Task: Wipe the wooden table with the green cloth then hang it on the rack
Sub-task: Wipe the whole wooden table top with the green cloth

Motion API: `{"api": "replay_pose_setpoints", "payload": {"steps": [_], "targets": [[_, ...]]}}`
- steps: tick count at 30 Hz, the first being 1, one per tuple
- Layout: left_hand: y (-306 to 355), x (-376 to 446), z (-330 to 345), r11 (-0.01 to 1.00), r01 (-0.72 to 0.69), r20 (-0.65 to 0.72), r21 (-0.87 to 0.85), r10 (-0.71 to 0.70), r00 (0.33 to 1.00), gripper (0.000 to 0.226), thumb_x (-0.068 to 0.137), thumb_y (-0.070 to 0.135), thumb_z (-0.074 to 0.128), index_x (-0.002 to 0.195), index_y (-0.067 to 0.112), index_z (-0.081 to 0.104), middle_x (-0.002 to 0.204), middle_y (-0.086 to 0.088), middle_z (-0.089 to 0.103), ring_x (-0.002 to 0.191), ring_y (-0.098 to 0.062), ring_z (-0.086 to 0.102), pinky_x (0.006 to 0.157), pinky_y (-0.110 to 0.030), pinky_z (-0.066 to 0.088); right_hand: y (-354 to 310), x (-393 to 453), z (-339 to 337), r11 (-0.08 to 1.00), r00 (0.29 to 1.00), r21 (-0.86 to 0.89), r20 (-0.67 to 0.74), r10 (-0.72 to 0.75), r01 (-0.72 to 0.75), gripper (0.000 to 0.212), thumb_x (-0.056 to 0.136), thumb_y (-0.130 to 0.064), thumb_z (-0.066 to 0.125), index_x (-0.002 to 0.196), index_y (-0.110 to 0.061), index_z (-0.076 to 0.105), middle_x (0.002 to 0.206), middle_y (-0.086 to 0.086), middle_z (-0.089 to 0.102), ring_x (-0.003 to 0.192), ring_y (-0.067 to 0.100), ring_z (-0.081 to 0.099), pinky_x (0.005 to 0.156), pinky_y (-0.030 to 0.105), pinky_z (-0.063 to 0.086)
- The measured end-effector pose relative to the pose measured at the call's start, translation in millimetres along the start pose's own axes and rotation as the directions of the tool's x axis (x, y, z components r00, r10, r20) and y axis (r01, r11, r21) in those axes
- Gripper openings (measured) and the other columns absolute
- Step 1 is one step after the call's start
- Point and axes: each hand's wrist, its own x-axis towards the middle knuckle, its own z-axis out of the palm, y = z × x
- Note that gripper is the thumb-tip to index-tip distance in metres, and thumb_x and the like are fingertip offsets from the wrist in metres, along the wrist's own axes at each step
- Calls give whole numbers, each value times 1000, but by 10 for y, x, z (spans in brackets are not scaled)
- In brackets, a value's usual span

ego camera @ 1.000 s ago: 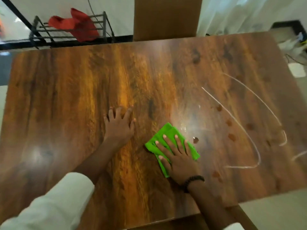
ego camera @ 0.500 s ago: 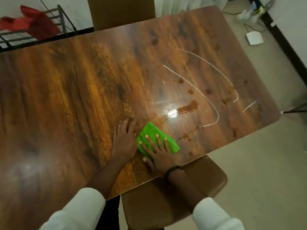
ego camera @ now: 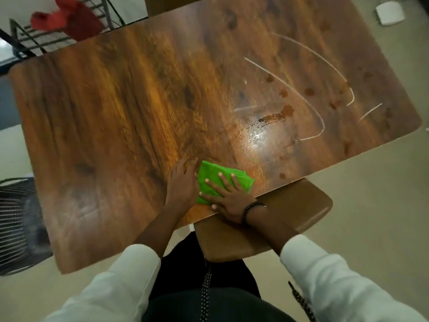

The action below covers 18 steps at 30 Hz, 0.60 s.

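The wooden table (ego camera: 130, 117) is filling most of the frame, its glossy top tilting from upper left to lower right. White streaks and brown spots are sitting across its right part, around a wet glare patch (ego camera: 262, 135), so by the look of it wiping is far from done there. A brown chair seat (ego camera: 267, 224) is poking out under the near edge at lower centre, and the rack (ego camera: 34, 40) is standing beyond the far edge at upper left, carrying a red cloth (ego camera: 67, 19); that is where the cloth should be ending up.

The 2 hands are lying side by side near the bottom edge of the table. The right hand (ego camera: 228, 201) is pressing flat on the green cloth (ego camera: 218, 180), fingers spread wide and straight, likely to be spreading pressure over the folded pad. The left hand (ego camera: 182, 182) is resting flat on bare wood just beside the cloth, fingers straight and close together, holding nothing, seemingly bracing the lean.
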Motion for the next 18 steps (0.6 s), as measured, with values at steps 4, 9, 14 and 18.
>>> {"api": "replay_pose_setpoints", "payload": {"steps": [4, 9, 14, 18], "targets": [[-194, -243, 43, 999, 28, 13, 21, -28, 1000, 52, 89, 26, 45, 140, 21, 39, 141, -14, 41, 125, -33, 45, 101, -52, 41, 75, -13, -10, 987, 991, -85, 20, -133, 135, 53, 98, -48, 12, 150, -49, 2, 161, -14, -5, 148, 31, -11, 118, 55, -8], [-269, -312, 59, 998, 21, 48, 55, -24, 999, 51, 93, 28, 47, 142, 20, 38, 146, -15, 36, 132, -34, 38, 106, -53, 38, 886, -421, -150, 964, 963, -7, -48, 264, -265, 54, 103, -46, 23, 143, -55, -12, 158, -18, -12, 149, 27, -9, 120, 53, 2], [-169, -335, 12, 1000, -21, 56, -4, 22, 998, 51, 93, 28, 47, 142, 18, 40, 147, -13, 37, 132, -31, 38, 105, -51, 38, 808, -478, -243, 724, 751, 270, -7, 660, -635, 63, 104, -36, 34, 149, -47, -8, 163, -7, -9, 148, 39, -8, 118, 61, 6], [96, -287, 11, 997, -69, 113, -40, 73, 991, 51, 95, 32, 43, 145, 25, 35, 150, -9, 32, 134, -29, 37, 108, -48, 35, 262, -248, -239, 787, 821, 266, 28, 570, -556, 65, 103, -26, 38, 152, -45, -1, 163, -8, -8, 147, 41, -8, 117, 61, 7]]}}
